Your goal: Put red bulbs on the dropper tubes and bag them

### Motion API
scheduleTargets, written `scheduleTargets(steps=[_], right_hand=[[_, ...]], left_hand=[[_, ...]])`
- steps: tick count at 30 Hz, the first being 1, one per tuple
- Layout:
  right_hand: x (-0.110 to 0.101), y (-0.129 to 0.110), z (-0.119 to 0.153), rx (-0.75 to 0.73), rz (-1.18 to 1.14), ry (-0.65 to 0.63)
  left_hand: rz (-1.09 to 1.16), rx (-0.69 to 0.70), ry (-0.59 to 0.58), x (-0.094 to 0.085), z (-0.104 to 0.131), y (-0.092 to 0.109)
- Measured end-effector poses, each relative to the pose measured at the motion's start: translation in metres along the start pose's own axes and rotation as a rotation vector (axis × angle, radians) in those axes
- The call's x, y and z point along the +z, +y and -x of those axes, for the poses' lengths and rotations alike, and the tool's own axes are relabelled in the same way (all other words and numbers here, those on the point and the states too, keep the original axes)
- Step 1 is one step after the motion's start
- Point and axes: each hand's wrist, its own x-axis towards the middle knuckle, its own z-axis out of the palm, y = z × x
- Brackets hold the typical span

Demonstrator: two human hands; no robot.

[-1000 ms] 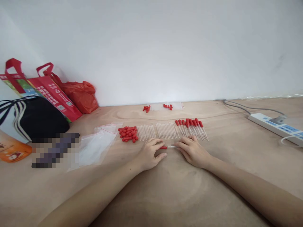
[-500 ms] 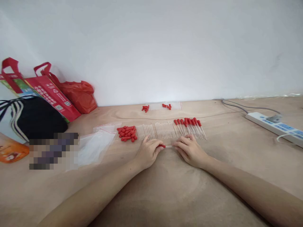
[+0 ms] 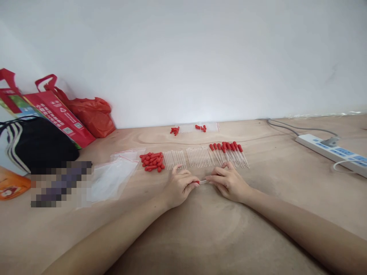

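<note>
Between the fingers of my left hand (image 3: 182,186) is a red rubber dropper bulb (image 3: 197,182), mostly covered by the fingertips. My right hand (image 3: 228,181) pinches a clear glass dropper tube (image 3: 203,181), whose end meets the bulb. Just beyond my hands lie two rows of clear tubes (image 3: 198,157). A pile of loose red bulbs (image 3: 152,161) sits at the left end of these rows. On the right, several droppers with red bulbs fitted (image 3: 229,152) lie side by side, tips toward me.
Clear zip bags (image 3: 114,179) lie flat on the left of the wooden table (image 3: 218,236). Farther left are a black drawstring bag (image 3: 43,141) and red bags (image 3: 91,114). More bulbs lie on a bag (image 3: 212,126) near the wall. A power strip (image 3: 329,149) stands right.
My left fingers have slid over the bulb, leaving less of it showing. Both hands stay close together, with the bulb and tube slightly lower and more tilted. The whole view has shifted a little.
</note>
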Motion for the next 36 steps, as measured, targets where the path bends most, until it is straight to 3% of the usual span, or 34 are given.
scheduleTargets(steps=[9,20,30,33,36], right_hand=[[0.0,-0.013,-0.004,-0.046,0.132,0.044],[0.005,-0.02,-0.007,-0.026,0.08,-0.005],[-0.003,-0.021,-0.011,0.046,0.175,-0.116],[-0.01,-0.01,-0.01,0.167,0.166,-0.127],[-0.015,0.012,-0.013,0.45,0.106,-0.041]], left_hand=[[-0.096,0.062,0.043,0.002,0.003,0.002],[-0.13,0.177,0.049,0.003,0.002,0.003],[-0.152,0.081,0.062,-0.001,-0.003,-0.002],[-0.151,-0.045,0.096,-0.003,-0.002,-0.005],[-0.108,-0.115,0.075,-0.004,0.0,-0.009]])
